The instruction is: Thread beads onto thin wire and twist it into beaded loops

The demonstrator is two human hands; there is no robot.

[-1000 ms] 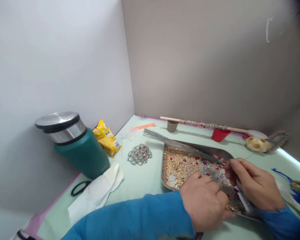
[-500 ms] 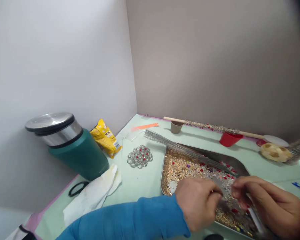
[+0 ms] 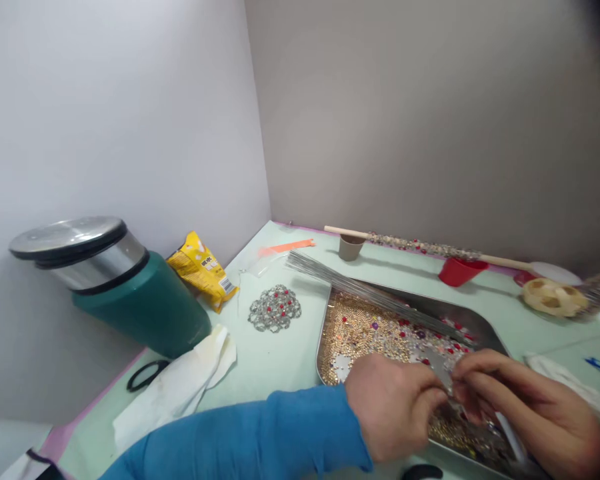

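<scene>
My left hand [image 3: 393, 413] and my right hand [image 3: 525, 410] meet over a metal tray [image 3: 324, 313] full of gold, silver and red beads. Their fingertips pinch together on a small silvery beaded piece [image 3: 443, 377] held between them. A bundle of thin metal wires [image 3: 365, 291] lies across the tray's far rim, running toward my right hand. Both arms wear blue sleeves.
A green flask with a steel lid [image 3: 115, 287] stands at the left, beside a yellow snack packet [image 3: 200, 269], white tissue [image 3: 173, 387] and black scissor handles [image 3: 143, 375]. A finished beaded disc [image 3: 275, 308] lies left of the tray. Behind: a beaded stick [image 3: 420, 247], brown cup [image 3: 350, 248], red cup [image 3: 457, 270].
The view has drifted slightly; both hands have come closer together and lower over the tray's near part, fingertips now touching on the small piece.
</scene>
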